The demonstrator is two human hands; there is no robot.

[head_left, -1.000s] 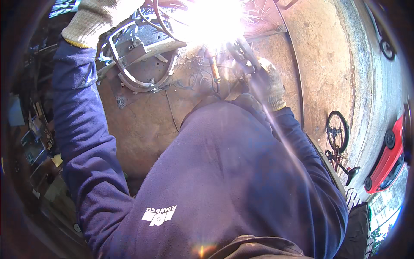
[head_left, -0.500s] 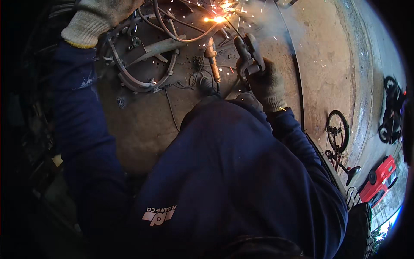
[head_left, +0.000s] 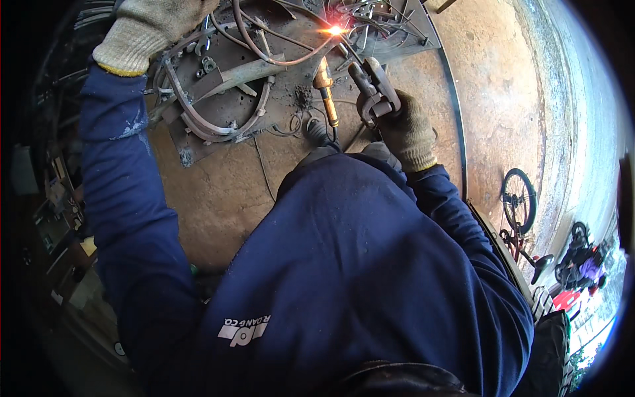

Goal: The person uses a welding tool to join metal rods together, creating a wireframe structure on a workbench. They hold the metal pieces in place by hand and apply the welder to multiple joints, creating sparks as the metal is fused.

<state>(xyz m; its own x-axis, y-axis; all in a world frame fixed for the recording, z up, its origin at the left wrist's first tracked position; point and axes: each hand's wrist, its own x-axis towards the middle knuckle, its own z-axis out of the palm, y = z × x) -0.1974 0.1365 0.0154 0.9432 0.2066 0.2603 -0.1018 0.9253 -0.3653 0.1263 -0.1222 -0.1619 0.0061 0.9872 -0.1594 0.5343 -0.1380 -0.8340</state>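
Gripping electrode holder (head_left: 384, 82) with my right hand (head_left: 410, 132) — left hand (head_left: 149, 30) running out of view, can't tell grip — wobbling could be sending glowing tip (head_left: 336, 30) astray.

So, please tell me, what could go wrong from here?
Burns: hot bits from the glowing spot could fall toward what looks like a shoe, lower in the picture.

Slipping: the right grip holds the dark tool; a small shift might swing its thin rod off line.
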